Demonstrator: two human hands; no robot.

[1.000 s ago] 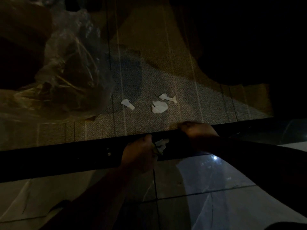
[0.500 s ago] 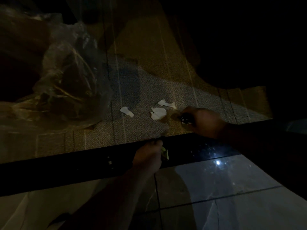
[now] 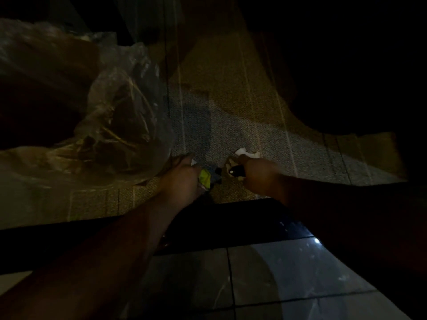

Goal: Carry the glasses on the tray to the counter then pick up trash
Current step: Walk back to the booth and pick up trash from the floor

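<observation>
Dim shot. Woven rug (image 3: pixel 242 107) on a tiled floor (image 3: pixel 288 273), rug is the reference. Big clear plastic bag (image 3: pixel 120 116) sits on rug's left part. Left hand (image 3: pixel 182 179) over rug's near edge, fingers curled around crumpled yellow-green trash (image 3: pixel 205 179). Right hand (image 3: pixel 256 174) just beside it, closed around a small dark object (image 3: pixel 236 172), can't identify. White paper scrap (image 3: pixel 246 153) on rug, touching right hand's far side

One head-worn view looks steeply down, close over a dim woven mat (image 3: pixel 242 125) and tiled floor (image 3: pixel 288 273).
</observation>
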